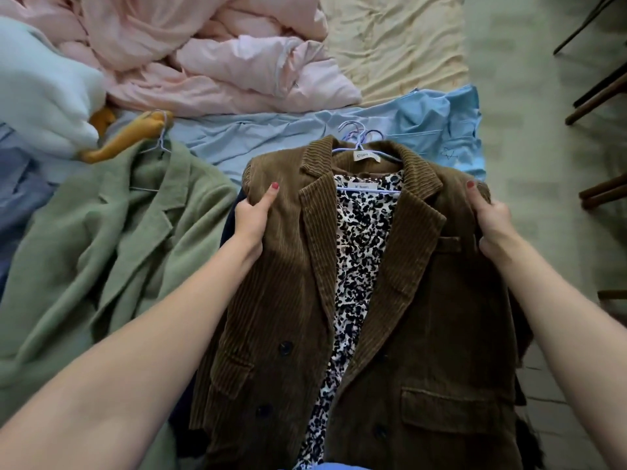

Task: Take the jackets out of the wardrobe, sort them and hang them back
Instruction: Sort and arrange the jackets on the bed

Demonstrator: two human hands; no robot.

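Brown corduroy jacket (390, 300) held front-up in the middle of the view, over the near edge of the bed (390, 42). It sits on a light blue wire hanger (359, 139), several hooks bunched at the collar. Inside it, a leopard-print garment (356, 266) on its own hanger, label showing at the neck. Left hand (252, 218) grips the jacket's left-side shoulder, thumb on top of the corduroy, fingers curled under the cloth. Right hand (492, 225) grips the opposite shoulder the same way, thumb on top, fingers wrapped round the edge. Both forearms bare, nails painted red.

Just left of it, a sage green coat (101, 252) lies spread on the bed, on a wire hanger, partly under the left arm. Beyond the brown collar, a light blue jacket (339, 130) lies flat across the bed, 1 pocket visible at its right end. Farther back, a crumpled pink duvet (210, 59) on a cream sheet. Top left, a white fluffy garment (44, 96) with a mustard-yellow piece (129, 137) beside it. Far left edge, blue-lavender fabric (20, 184). Right side, pale floor (543, 164) with dark chair legs (600, 93).
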